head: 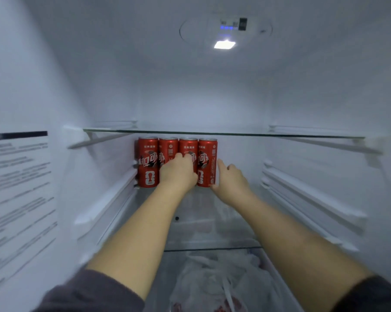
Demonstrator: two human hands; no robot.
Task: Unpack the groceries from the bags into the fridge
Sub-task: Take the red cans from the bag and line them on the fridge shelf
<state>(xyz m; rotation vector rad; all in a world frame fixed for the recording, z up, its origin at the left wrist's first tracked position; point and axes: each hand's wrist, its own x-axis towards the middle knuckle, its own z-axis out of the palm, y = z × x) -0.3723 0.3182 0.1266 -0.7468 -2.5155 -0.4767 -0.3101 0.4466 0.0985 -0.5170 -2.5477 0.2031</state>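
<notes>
White fridge (302,97) interior, below glass shelf (257,134): stocking cans (147,163), back left.
Left grip (177,171) curled round a middle can, right grip (231,179) flat-fingered against end can; next, probably: release, withdraw without toppling row.

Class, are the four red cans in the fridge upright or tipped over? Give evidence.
Upright: the red cans stand side by side, tops level under the glass shelf, bases on one line.
</notes>
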